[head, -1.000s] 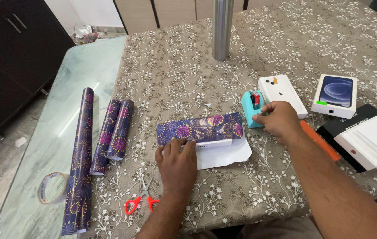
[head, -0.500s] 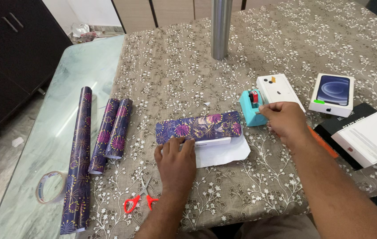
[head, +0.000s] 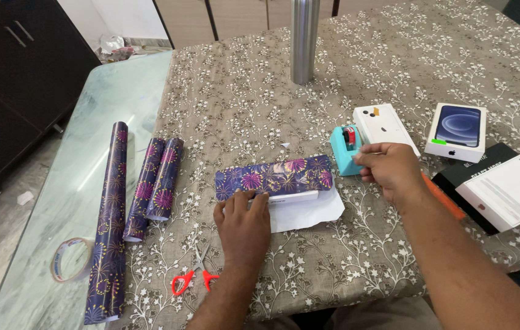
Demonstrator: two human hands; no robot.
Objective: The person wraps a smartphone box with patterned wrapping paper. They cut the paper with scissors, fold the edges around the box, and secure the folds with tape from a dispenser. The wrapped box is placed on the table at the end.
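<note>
While the left hand [head: 243,221] lies flat, fingers spread, pressing the purple firework-print wrapping paper [head: 274,175] down over a slim white box [head: 284,197] at the centre of the frame, the right hand [head: 391,169] sits just right of the teal tape dispenser [head: 345,150], thumb and forefinger pinched narrowly together at its cutter. Whether a strip of tape is between them is too fine to see. The half-wrapped box rests on the floral tablecloth [head: 345,79], with a white flap of paper [head: 309,212] showing below it.

To do this well, the flat hand should keep firm, even pressure on the fold so the paper does not spring open, and the pinching hand should draw tape straight out and tear it down against the blade, keeping the strip off the cloth.

Left of centre lie three rolls of the same paper [head: 144,186], red-handled scissors [head: 194,278] lower down, and a ring of clear tape [head: 69,259] at the lower left. Two phone boxes [head: 422,127] sit at the right, and a steel bottle [head: 304,40] stands at the top.
</note>
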